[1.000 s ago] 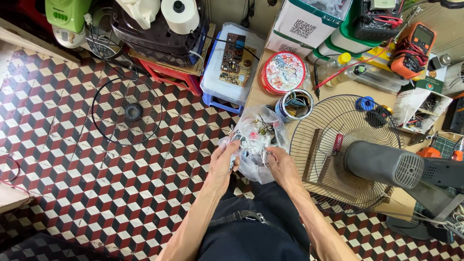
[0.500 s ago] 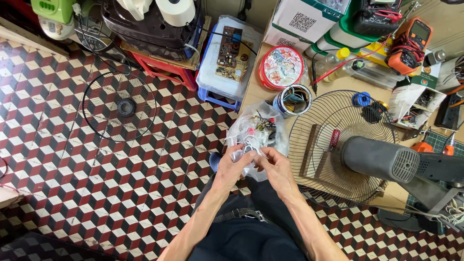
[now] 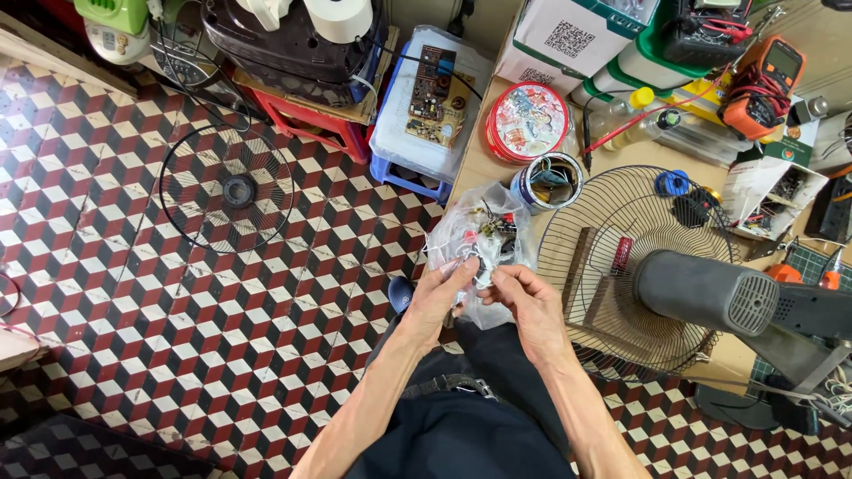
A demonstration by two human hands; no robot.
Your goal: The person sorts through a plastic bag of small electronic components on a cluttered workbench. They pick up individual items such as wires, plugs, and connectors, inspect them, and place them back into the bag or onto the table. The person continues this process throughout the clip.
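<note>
A clear plastic bag [image 3: 484, 235] with small parts and wires inside is held in front of me, above my lap. My left hand [image 3: 441, 297] grips its lower left side, fingers curled into the plastic. My right hand [image 3: 528, 297] pinches the bag's opening from the right, close to the left hand. Right of the bag, a fan's wire guard [image 3: 621, 266] with its grey motor housing [image 3: 706, 291] lies on the low wooden table [image 3: 475, 168].
A second black fan guard [image 3: 227, 189] lies on the patterned tile floor. A tin can [image 3: 546, 182], a round red tin [image 3: 525, 120], a blue roll of tape [image 3: 672, 183] and an orange multimeter [image 3: 763, 75] sit on the table. A clear box with a circuit board [image 3: 429, 106] stands behind.
The view has drifted so the scene sits lower and further right. Both hands have come closer together on the bag, fingers working at its opening.
</note>
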